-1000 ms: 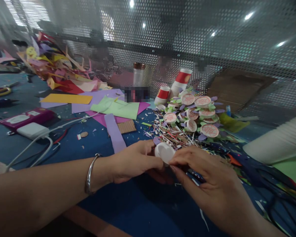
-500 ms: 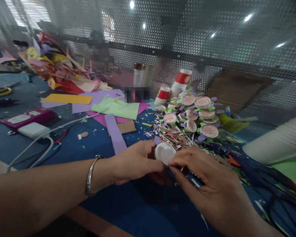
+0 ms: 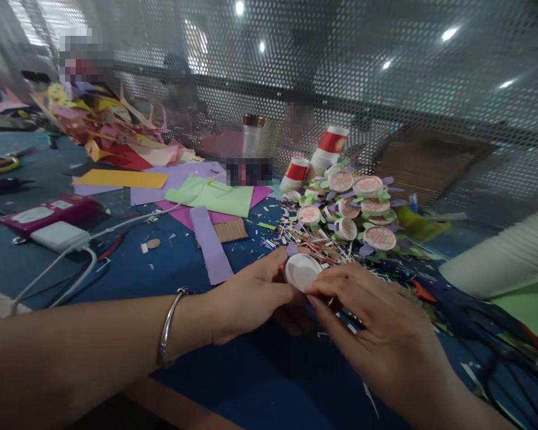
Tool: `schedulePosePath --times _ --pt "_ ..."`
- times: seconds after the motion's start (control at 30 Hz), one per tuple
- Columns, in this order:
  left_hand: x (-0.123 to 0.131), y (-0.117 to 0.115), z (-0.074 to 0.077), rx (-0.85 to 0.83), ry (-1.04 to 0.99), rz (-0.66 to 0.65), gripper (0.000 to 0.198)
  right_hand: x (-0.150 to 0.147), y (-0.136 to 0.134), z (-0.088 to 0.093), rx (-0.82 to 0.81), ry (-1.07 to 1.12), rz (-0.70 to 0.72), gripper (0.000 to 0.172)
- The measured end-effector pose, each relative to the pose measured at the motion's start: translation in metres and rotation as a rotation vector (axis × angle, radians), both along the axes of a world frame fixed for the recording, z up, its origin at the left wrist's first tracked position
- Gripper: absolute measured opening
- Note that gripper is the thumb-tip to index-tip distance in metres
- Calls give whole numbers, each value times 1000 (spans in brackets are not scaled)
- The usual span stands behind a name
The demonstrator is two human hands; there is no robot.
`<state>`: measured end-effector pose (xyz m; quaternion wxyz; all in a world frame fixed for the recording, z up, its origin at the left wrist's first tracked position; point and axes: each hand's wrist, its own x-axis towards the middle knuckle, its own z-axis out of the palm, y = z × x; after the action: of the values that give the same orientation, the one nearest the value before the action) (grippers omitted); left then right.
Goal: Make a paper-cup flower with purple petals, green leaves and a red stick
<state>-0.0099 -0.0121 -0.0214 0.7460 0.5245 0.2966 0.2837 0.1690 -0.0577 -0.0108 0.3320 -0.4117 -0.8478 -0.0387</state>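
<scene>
Between my hands is a small round white piece (image 3: 302, 272) with a raised rim, like a cut-off paper cup bottom, with a bit of purple paper at its upper edge. My left hand (image 3: 262, 292) is closed around its left side, thumb in front. The thumb and forefinger of my right hand (image 3: 363, 316) pinch its lower right rim. Whatever the other right fingers hold is hidden; something thin and dark shows under them. Just beyond lies a pile of similar round pieces (image 3: 347, 209) with red line drawings and green and purple paper tabs.
Paper cups (image 3: 329, 149) stand behind the pile, and a long white cup stack (image 3: 497, 257) lies at right. Left are a purple paper strip (image 3: 210, 245), coloured sheets (image 3: 224, 194), a purple box (image 3: 49, 212) and a white adapter (image 3: 60, 236) with its cable. Scraps litter the blue tabletop (image 3: 170, 269).
The white round piece has shifted slightly up and right and turned a little in my fingers. Both hands keep hold of it.
</scene>
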Motion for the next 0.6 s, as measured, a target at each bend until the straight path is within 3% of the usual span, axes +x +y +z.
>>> schedulePosePath --times 0.1,0.23,0.47,0.6 --pt "0 -1 -2 64 28 38 36 -2 0 0 -1 2 2 15" --pt "1 -2 -4 134 72 88 22 -5 -1 -2 -20 14 -1 16" --pt "0 0 -1 99 106 117 27 -6 -1 0 -26 12 2 17" --pt "-1 -1 3 108 68 95 19 -4 -3 2 -23 4 8 18"
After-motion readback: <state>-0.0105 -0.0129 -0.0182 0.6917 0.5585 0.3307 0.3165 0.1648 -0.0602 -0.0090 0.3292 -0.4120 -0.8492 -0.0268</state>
